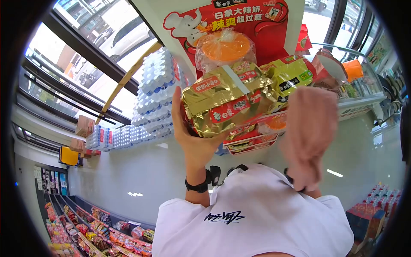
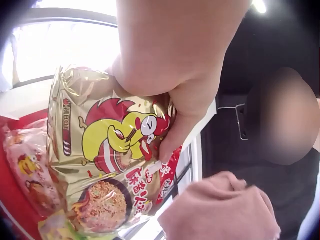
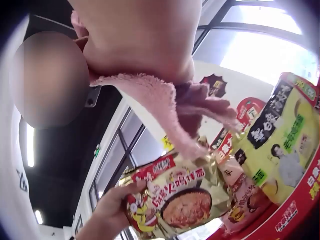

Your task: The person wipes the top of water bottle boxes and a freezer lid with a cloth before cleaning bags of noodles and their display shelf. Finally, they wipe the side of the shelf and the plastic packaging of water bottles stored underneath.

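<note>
My left hand [image 1: 195, 141] grips the near-left end of a gold noodle multipack [image 1: 227, 100], fingers along its side and thumb underneath. In the left wrist view the gold pack [image 2: 107, 150] shows a cartoon bird, with the thumb pressed on it. A pink cloth [image 1: 310, 128] covers most of my right hand [image 3: 145, 50]; in the right wrist view the cloth [image 3: 150, 100] hangs from the fingers, which curl round it. It is apart from the gold pack, on its right. A yellow-green pack [image 1: 291, 77] stands behind the gold one.
An orange bowl in clear wrap [image 1: 227, 46] sits behind the gold pack, before a red poster [image 1: 274, 25]. Stacked bottle packs [image 1: 154, 92] stand left. A glass-sided case [image 1: 364, 92] is at the right. Snack shelves [image 1: 98, 227] run along the lower left.
</note>
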Action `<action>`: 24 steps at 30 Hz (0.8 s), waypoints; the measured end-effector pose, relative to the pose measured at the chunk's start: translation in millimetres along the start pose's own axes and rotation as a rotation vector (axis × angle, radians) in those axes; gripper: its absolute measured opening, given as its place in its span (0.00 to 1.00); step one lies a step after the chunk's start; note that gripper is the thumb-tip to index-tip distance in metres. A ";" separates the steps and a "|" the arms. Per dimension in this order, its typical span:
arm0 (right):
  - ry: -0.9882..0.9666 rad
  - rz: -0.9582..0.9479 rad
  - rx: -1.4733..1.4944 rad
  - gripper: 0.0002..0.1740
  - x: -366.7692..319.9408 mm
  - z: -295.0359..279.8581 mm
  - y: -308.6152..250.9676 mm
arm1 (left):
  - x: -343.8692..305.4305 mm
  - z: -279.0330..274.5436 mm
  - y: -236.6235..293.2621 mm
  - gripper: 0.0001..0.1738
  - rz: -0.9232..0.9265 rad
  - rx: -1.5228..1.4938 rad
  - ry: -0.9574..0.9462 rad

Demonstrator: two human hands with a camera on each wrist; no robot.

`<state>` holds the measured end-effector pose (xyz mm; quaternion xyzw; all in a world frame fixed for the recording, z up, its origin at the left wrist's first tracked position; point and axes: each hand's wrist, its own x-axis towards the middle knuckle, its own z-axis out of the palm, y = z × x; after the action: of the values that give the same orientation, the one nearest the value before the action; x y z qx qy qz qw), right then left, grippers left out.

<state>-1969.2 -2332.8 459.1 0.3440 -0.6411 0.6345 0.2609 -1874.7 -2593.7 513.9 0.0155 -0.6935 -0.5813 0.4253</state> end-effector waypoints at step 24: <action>0.017 -0.120 -0.327 0.32 -8.2 64.0 32.4 | -47.1 -29.9 52.9 0.74 0.052 -0.130 0.184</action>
<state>-1982.6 -2396.9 428.5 0.3290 -0.7118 0.5080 0.3563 -1801.5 -2576.0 529.2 0.0232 -0.6125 -0.6101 0.5021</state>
